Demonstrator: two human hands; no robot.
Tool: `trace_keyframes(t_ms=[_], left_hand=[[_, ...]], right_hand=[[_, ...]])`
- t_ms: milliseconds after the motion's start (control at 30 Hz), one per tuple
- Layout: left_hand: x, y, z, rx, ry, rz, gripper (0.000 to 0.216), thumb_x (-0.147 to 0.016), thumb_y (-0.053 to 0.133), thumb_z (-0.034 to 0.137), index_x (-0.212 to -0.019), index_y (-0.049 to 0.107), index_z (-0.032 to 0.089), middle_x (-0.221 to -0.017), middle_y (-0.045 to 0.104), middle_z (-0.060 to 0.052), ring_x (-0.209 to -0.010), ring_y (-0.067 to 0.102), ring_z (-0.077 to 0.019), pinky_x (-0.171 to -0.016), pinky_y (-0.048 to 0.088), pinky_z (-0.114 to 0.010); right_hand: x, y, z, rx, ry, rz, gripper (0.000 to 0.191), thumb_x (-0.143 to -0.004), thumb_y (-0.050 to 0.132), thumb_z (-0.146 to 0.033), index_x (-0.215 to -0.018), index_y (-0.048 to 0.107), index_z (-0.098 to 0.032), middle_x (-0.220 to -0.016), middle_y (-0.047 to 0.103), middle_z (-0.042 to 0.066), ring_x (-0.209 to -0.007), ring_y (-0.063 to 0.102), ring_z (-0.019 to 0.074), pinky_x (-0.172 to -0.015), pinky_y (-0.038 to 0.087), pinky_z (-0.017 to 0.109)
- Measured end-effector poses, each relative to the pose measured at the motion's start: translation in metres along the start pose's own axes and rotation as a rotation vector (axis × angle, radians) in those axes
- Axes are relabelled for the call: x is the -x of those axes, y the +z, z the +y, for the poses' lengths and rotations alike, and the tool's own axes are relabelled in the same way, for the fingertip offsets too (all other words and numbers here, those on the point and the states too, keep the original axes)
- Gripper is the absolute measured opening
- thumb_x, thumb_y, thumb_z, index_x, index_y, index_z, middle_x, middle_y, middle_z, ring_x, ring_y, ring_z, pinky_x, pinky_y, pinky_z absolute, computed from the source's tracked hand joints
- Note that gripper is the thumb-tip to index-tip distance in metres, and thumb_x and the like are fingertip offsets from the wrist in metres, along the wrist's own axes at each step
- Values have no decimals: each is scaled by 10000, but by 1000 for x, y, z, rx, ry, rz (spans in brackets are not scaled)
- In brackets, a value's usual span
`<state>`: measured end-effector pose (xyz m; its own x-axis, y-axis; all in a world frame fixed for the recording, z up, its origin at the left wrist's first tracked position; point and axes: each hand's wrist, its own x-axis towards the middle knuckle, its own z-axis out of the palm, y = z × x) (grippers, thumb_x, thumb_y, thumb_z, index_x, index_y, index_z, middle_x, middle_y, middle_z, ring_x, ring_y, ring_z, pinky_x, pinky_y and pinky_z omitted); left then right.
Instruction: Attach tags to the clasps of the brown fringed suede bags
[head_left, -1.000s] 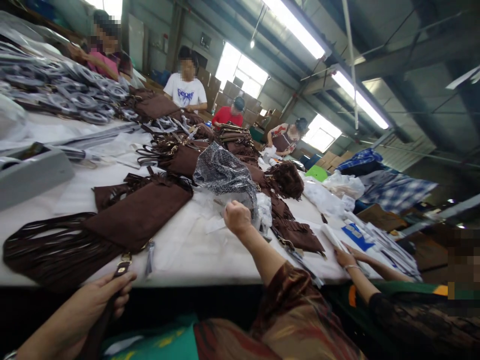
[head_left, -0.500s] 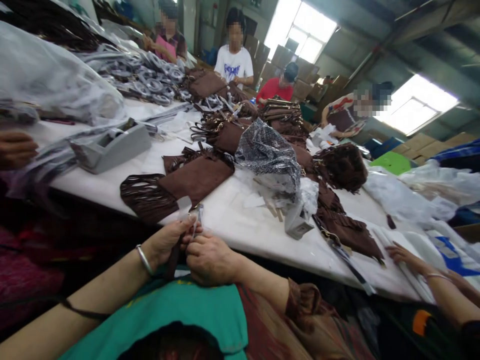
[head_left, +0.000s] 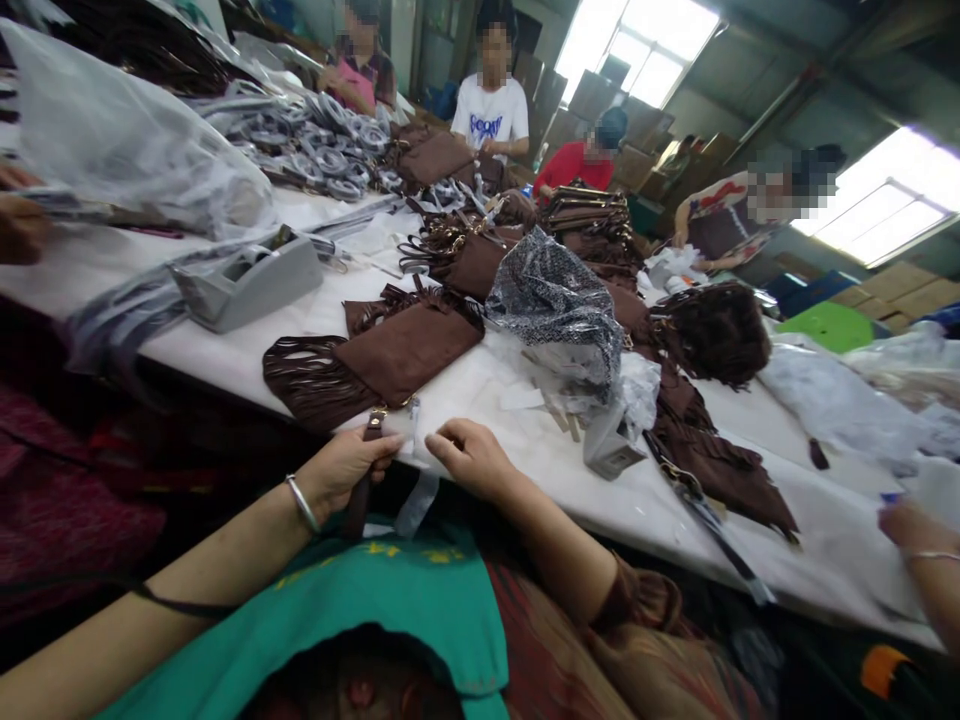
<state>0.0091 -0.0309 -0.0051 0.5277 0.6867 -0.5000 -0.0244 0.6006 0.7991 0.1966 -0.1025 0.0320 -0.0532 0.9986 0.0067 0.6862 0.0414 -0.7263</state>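
My left hand (head_left: 349, 465) is closed on a dark brown strap (head_left: 376, 428) with gold-coloured metal at its upper end; the strap hangs down below the fingers. To its right, my right hand (head_left: 476, 458) is off the strap, fingers loosely bent, with nothing visible in it. Between and below the hands, a clear plastic strip (head_left: 417, 505) hangs at the table edge; whether anything holds it is unclear. Just beyond lies a brown fringed bag (head_left: 409, 350), its small metal clip (head_left: 412, 405) near my left fingertips.
A grey holder (head_left: 251, 285) stands at left beside wrapped straps (head_left: 124, 320). Ahead are crumpled plastic (head_left: 555, 290) and another grey dispenser (head_left: 611, 455). More brown bags (head_left: 727, 475) lie at right. A co-worker's hand (head_left: 911, 520) is at far right, another person's hand (head_left: 22, 225) at far left.
My right hand has moved right, away from my left hand and the strap. The strap's metal end now shows, and the plastic strip has dropped lower. The view has shifted slightly.
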Motion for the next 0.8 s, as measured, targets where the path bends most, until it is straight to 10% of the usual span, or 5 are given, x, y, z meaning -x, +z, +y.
trace_keyframes(t_ms=[233, 567, 800], left_hand=[[18, 4, 2, -146, -7, 19, 376, -670, 784, 413, -861, 606, 142, -587, 540, 38, -504, 485, -90, -459, 395, -184], [71, -31, -4, -356, -146, -219, 305, -702, 762, 434, -831, 728, 160, -784, 694, -60, -677, 602, -164, -600, 464, -234], [55, -34, 37, -77, 66, 54, 365, -580, 862, 361, -852, 741, 150, -705, 673, -46, -584, 560, -125, -474, 411, -188]], right_hand=[[-30, 48, 11, -364, 205, 38, 323, -806, 572, -399, -635, 680, -148, -520, 519, -39, -534, 452, 101, -498, 315, 206], [-15, 34, 9, -651, 299, 144, 246, -663, 713, -384, -609, 657, -150, -530, 553, -39, -511, 447, 90, -510, 354, 213], [-7, 42, 0, -579, 240, 145, 245, -665, 726, -357, -564, 623, -158, -522, 544, -42, -525, 456, 92, -525, 360, 216]])
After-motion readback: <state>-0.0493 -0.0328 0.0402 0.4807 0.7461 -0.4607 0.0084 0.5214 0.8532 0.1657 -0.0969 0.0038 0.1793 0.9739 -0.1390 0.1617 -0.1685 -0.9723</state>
